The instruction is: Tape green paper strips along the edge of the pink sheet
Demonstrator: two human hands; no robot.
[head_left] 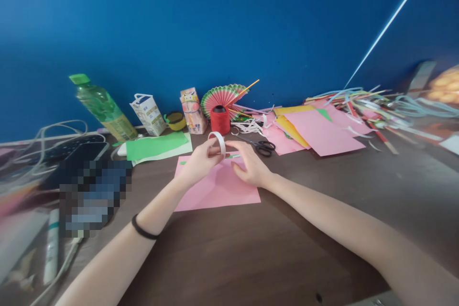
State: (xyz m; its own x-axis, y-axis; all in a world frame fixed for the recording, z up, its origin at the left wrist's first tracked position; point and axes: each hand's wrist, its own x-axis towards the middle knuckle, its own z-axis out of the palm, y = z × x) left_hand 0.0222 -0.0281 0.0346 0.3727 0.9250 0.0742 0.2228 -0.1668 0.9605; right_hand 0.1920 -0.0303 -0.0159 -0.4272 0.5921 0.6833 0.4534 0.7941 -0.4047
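My left hand (pixel 201 158) is closed on a thin white ring that looks like a tape roll (pixel 221 144), held tilted above a pink paper sheet (pixel 218 191). Just to its right is my right hand (pixel 249 165), its fingers stretched towards the roll and its thumb apart. Whether those fingertips touch the roll is hard to make out. The pink sheet lies flat on the table under both hands, with small green marks near its far edge. Black-handled scissors (pixel 265 148) lie just beyond my right hand.
Along the blue wall stand a tilted green bottle (pixel 103 107), two drink cartons (pixel 148 114), a red thread spool (pixel 220 120) and a paper fan (pixel 224 95). Green paper (pixel 158 146) lies left; pink sheets (pixel 322 131) and a pile of strips lie right. Cables and a marker (pixel 52 246) are at left.
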